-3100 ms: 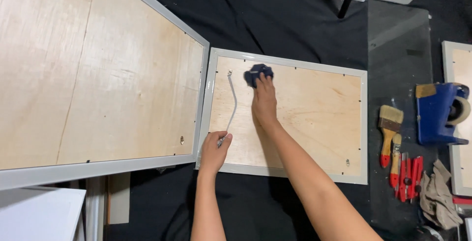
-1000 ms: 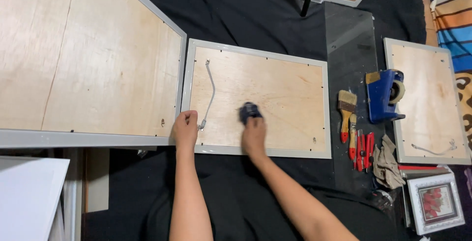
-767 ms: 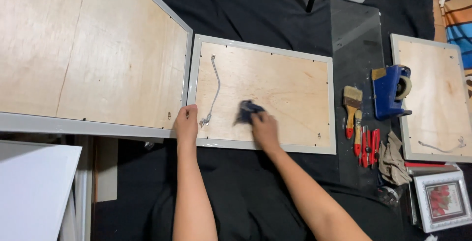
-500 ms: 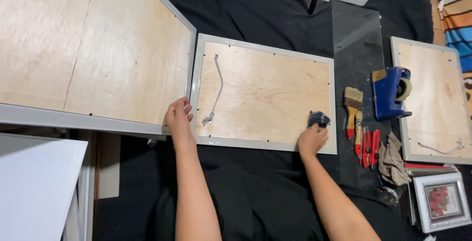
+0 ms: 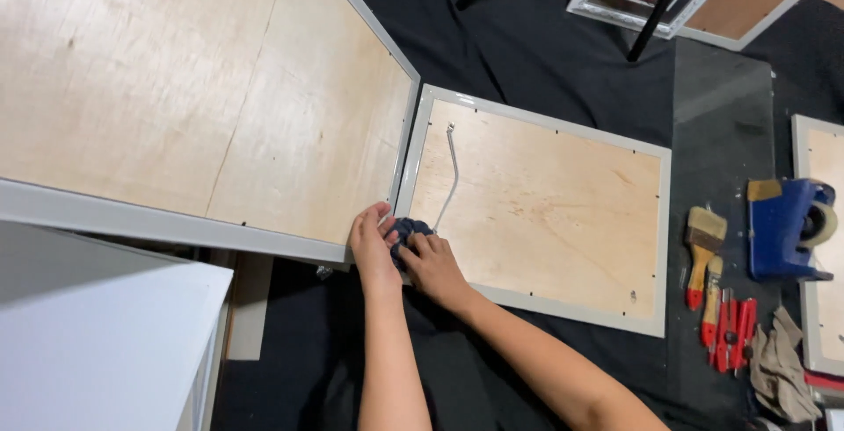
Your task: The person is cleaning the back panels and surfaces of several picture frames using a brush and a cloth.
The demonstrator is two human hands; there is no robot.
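While both hands meet at the frame's near-left corner, the right hand has its fingers curled shut on a dark blue cloth | left hand pinches the cloth's left edge | both equally close | the backing board runs long to the right | wire just above the cloth.

Small frame lies right of the big frame, brushes and tape dispenser further right on the floor

Dark blue cloth; pale plywood backing in a grey-white frame (glossy); black floor covering.
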